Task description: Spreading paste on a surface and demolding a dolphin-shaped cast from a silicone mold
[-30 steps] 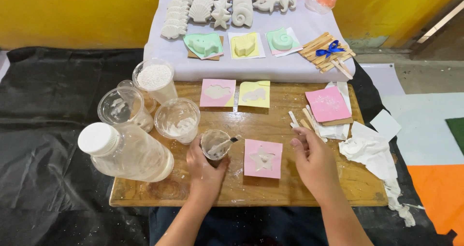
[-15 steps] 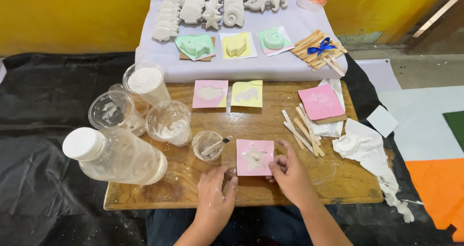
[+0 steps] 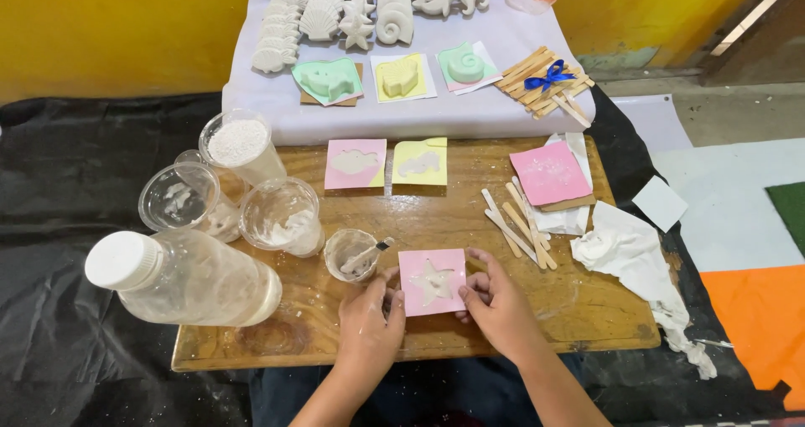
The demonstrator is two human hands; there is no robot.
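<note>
A pink square mould [image 3: 431, 281] with a white star shape in it lies near the front of a wooden table [image 3: 587, 310]. My left hand [image 3: 367, 326] grips its left edge and my right hand [image 3: 493, 303] grips its right edge. Just left of the mould stands a small clear cup [image 3: 349, 253] with a stick in it and white paste inside.
Three clear cups [image 3: 281, 216] and a large white-capped bottle [image 3: 180, 278] lying on its side sit at the left. Wooden sticks [image 3: 520, 224], a pink mould [image 3: 550, 173] and a crumpled white cloth [image 3: 625, 251] lie at the right. Filled moulds [image 3: 355, 162] and white plaster figures [image 3: 352, 8] lie further back.
My left hand left the small cup and came onto the pink mould's left edge. My right hand moved left onto its right edge. The camera view dipped a little.
</note>
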